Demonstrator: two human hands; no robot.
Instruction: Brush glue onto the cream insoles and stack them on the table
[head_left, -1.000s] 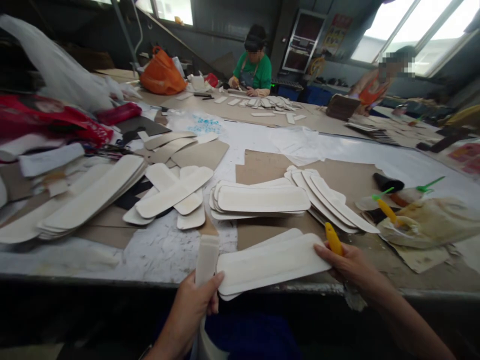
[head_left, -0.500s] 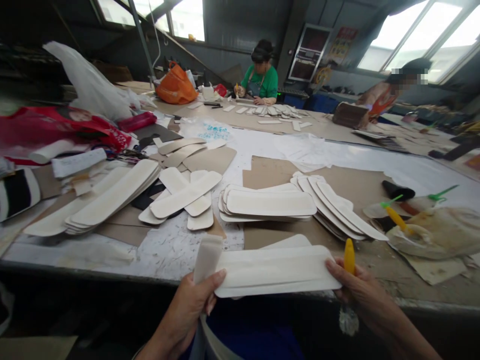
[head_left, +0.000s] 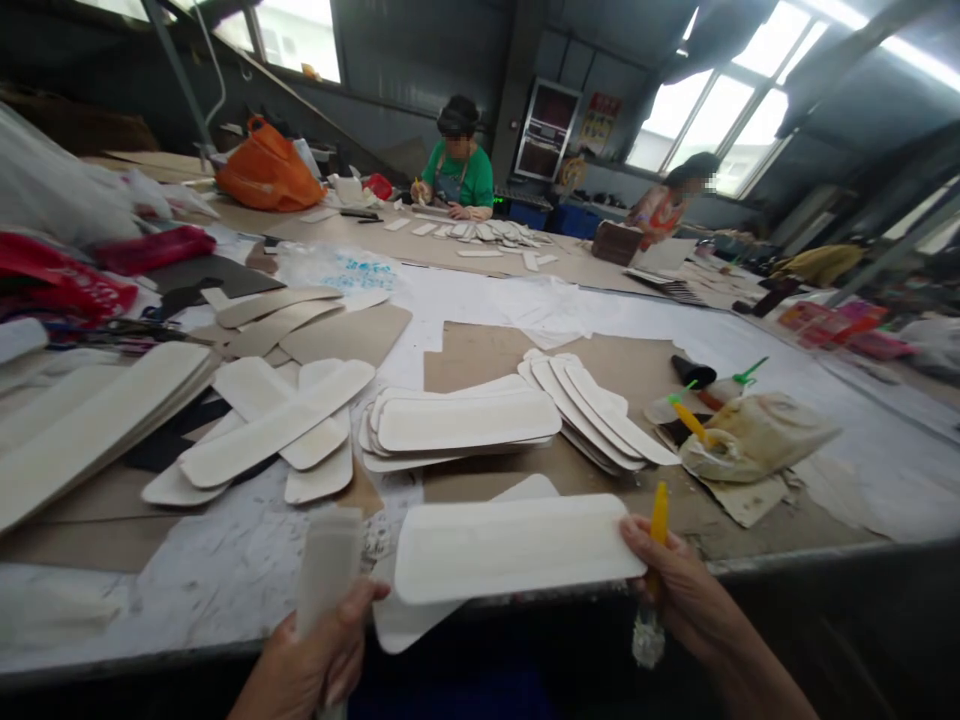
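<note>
A rounded white panel (head_left: 517,548) is held up at its right end, pinched by my right hand (head_left: 675,565). The same hand grips a yellow-handled brush (head_left: 659,512), upright with its pale, glue-crusted end down. My left hand (head_left: 319,640) is closed round a whitish flexible strip (head_left: 330,560) standing up from the fist. Under the held panel, a second white panel (head_left: 416,618) sticks out at the table edge; my left thumb tip is at its left edge, and I cannot tell if they touch. Behind lies a stack of similar panels (head_left: 465,420).
Fanned panels (head_left: 600,405), crossed panels (head_left: 277,430) and long panels (head_left: 97,430) lie on the table. A cut-open plastic jug (head_left: 772,435) holding a yellow brush stands at right. An orange bag (head_left: 266,170) sits at back left. Two people work across the table.
My left hand has drawn left and down, off the held panel, keeping the strip. The lower panel now shows more. The view has turned right.
</note>
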